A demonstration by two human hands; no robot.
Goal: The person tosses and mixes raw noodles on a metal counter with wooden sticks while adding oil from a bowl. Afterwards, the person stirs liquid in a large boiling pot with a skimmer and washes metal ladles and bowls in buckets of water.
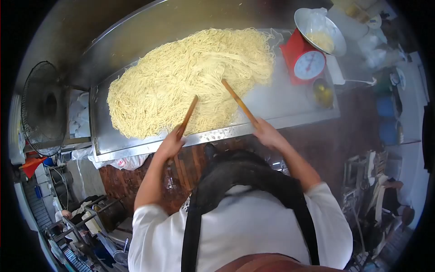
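Note:
A broad heap of pale yellow noodles lies spread over a metal table. My left hand is closed around a wooden stick, whose far end rests at the noodles' near side. In my right hand is a second wooden stick, angled up and to the left with its tip among the strands near the middle of the heap. Both hands are at the table's near edge, apart from each other. The buried ends of the sticks cannot be made out.
Right of the noodles stands a red scale with a round dial, bearing a metal bowl with a plastic bag. A container of yellow liquid sits near the table's right corner. At the left is a large fan. Plastic bags hang below the table edge.

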